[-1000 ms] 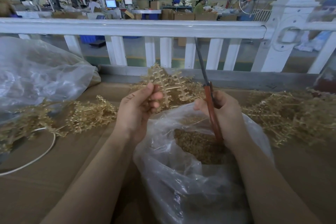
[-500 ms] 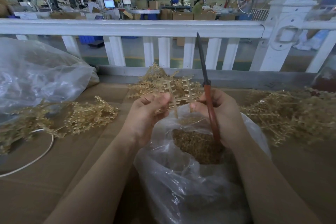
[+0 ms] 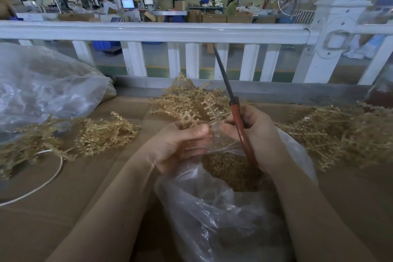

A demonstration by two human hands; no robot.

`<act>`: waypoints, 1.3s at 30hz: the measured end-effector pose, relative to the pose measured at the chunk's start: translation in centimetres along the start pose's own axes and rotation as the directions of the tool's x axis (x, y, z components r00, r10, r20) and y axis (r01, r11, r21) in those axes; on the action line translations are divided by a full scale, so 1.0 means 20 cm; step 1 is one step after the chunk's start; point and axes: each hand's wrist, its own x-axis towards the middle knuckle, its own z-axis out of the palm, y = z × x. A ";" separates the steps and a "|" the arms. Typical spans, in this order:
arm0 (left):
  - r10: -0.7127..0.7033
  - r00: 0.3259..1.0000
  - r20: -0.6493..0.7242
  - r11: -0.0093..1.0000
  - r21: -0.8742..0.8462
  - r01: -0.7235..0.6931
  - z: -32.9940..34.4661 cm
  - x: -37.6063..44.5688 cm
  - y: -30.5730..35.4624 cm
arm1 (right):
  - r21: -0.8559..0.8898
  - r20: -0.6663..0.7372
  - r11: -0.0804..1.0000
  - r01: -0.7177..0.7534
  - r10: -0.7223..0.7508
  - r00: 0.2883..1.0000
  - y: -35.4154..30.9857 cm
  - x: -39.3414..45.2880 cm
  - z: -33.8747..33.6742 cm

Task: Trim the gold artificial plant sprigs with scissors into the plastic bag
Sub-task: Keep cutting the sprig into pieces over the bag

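Observation:
My left hand (image 3: 180, 144) grips a gold sprig (image 3: 189, 119) by its lower end, just above the mouth of the clear plastic bag (image 3: 212, 219). My right hand (image 3: 259, 136) holds red-handled scissors (image 3: 238, 121), whose closed dark blades point up and away toward the railing. Its fingertips also touch a branch of the same sprig. Inside the bag lies a heap of gold trimmings (image 3: 229, 168). The bag stands between my forearms on the brown cardboard surface (image 3: 74, 198).
Loose gold sprigs lie in piles at the left (image 3: 102, 136), behind my hands (image 3: 187, 100) and at the right (image 3: 340, 134). A large clear bag (image 3: 42, 87) sits at far left. A white cord (image 3: 42, 183) curves at the lower left. A white railing (image 3: 191, 32) borders the far edge.
My left hand has lowered the sprig from upright toward the bag's mouth and curled tighter round it. The scissors stay pointing up in my right hand.

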 end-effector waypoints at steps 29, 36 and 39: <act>0.098 0.939 -0.331 0.989 -0.077 -0.130 0.12 0.05 -0.04 | -0.133 0.020 0.991 0.020 -0.018 1.000 0.07 0.02 0.02; 0.211 0.909 -0.359 0.926 -0.224 -0.304 0.07 0.06 -0.02 | -0.291 -0.033 0.957 -0.023 0.014 0.999 0.03 0.00 0.02; 0.278 0.875 -0.396 0.891 -0.234 -0.389 0.06 0.05 -0.02 | -0.372 -0.004 0.927 -0.050 0.052 0.999 0.00 -0.02 0.01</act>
